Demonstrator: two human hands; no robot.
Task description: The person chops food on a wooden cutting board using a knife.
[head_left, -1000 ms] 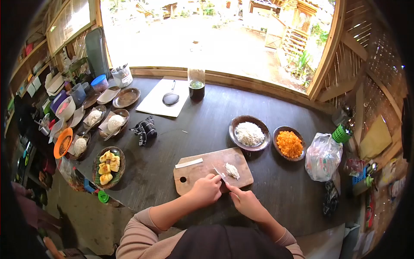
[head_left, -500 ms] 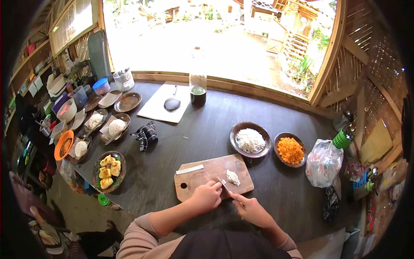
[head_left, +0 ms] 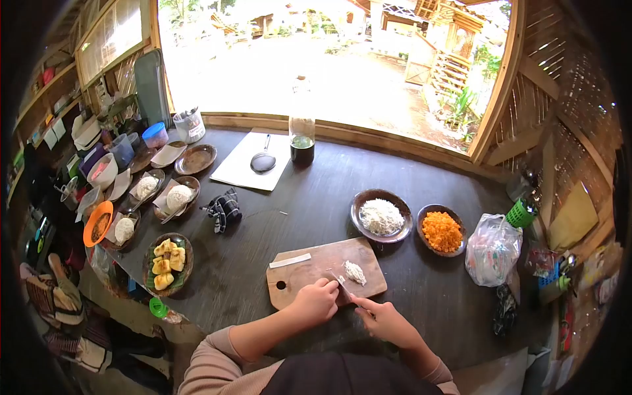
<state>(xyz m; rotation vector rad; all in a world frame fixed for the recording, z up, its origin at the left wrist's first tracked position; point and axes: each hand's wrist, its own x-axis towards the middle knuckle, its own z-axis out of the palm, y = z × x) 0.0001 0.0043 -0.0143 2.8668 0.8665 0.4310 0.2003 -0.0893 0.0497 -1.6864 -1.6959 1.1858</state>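
Note:
On the wooden cutting board [head_left: 309,280], my left hand [head_left: 317,301] is closed, its fingertips pressed down beside the knife blade. A bit of white food shows at those fingertips, but most of what they hold is hidden. My right hand [head_left: 387,321] grips the handle of a knife [head_left: 343,290], whose blade rests close against the left fingers. Just beyond the blade lies a small heap of chopped white pieces [head_left: 354,272]. A long white strip [head_left: 289,261] lies apart at the board's upper left.
Behind the board stand a bowl of white shreds [head_left: 382,216] and a bowl of chopped orange food [head_left: 442,232]. A plastic bag [head_left: 494,250] sits at right. Leftward are a plate of yellow pieces [head_left: 169,262], a dark cloth [head_left: 222,210] and several plates. A bottle [head_left: 302,141] stands near the window.
My hands stay at nearly the same spot, with the knife shifted only slightly. At the lower left, another person's legs and clothing have come further into view.

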